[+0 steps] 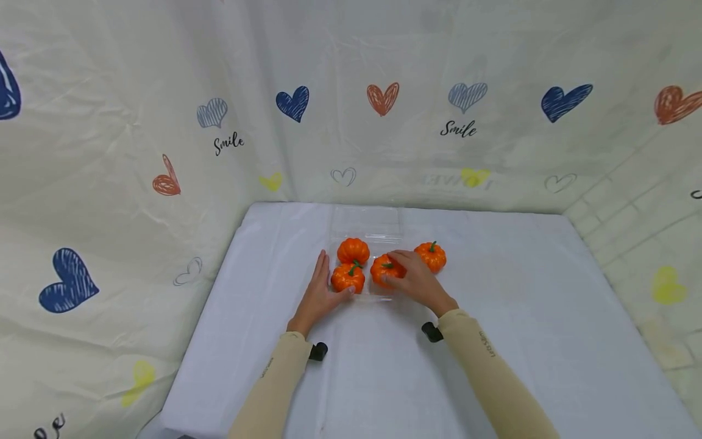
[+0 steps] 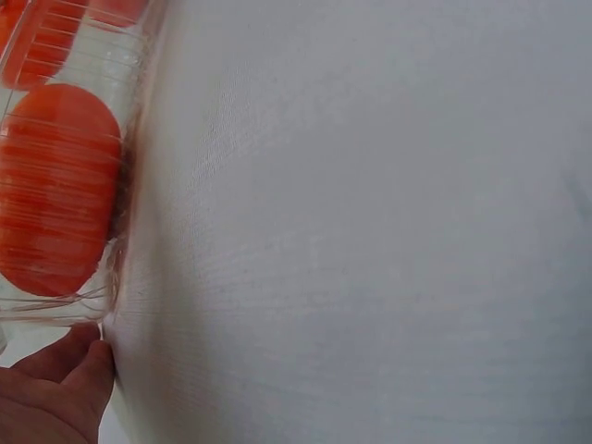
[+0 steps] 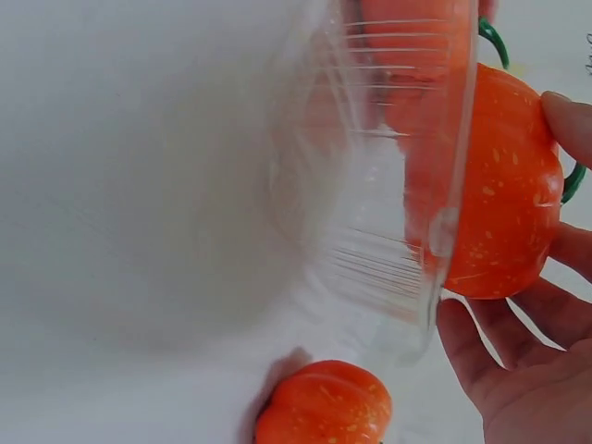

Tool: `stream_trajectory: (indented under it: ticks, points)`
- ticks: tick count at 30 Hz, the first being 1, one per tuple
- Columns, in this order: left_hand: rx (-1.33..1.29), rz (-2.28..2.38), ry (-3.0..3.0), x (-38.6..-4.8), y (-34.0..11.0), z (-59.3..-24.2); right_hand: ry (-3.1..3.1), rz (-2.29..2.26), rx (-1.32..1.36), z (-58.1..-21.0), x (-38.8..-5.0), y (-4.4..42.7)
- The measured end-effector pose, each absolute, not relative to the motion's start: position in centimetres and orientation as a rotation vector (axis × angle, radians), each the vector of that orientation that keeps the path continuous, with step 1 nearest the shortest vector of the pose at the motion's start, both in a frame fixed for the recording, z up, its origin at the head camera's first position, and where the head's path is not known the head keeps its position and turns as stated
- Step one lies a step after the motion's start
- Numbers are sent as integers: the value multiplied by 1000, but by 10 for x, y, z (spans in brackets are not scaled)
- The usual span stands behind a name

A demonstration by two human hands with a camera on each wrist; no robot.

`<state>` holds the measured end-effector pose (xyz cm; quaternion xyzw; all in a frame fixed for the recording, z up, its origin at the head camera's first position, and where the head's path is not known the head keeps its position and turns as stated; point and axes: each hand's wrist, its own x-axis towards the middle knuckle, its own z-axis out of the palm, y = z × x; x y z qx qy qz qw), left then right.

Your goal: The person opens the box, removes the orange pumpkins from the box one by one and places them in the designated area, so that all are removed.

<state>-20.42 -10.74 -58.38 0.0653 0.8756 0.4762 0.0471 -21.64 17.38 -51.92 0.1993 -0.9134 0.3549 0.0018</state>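
Note:
A clear plastic container (image 3: 388, 268) with ribbed walls stands on the table, its lid (image 1: 366, 221) laid back at the far side. Two orange toy pumpkins, a rear one (image 1: 353, 250) and a front one (image 1: 347, 278), sit in its left part. My right hand (image 1: 419, 281) grips a third pumpkin (image 3: 509, 185) by its sides, partly inside the container's right part. My left hand (image 1: 322, 299) rests against the container's left side, fingers straight and thumb near the front corner. Another pumpkin (image 1: 431, 256) lies on the table, right of the container.
A white cloth covers the table (image 1: 526, 317). Behind it hangs a pale curtain (image 1: 329, 140) printed with hearts and words. Small black devices, one at the left wrist (image 1: 318, 351) and one at the right wrist (image 1: 432, 331), stick out beside the sleeves.

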Motion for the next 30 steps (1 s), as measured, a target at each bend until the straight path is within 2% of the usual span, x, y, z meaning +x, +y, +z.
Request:
stream_trajectory:
  ticks: [14,30]
  points:
    - [196,1452,2670,-205,-108,-583,-2837,1178,555,-508,-212,183]
    - [227,1452,2674,-205,-109,-583,-2747,1191,451,-508,-195,223]
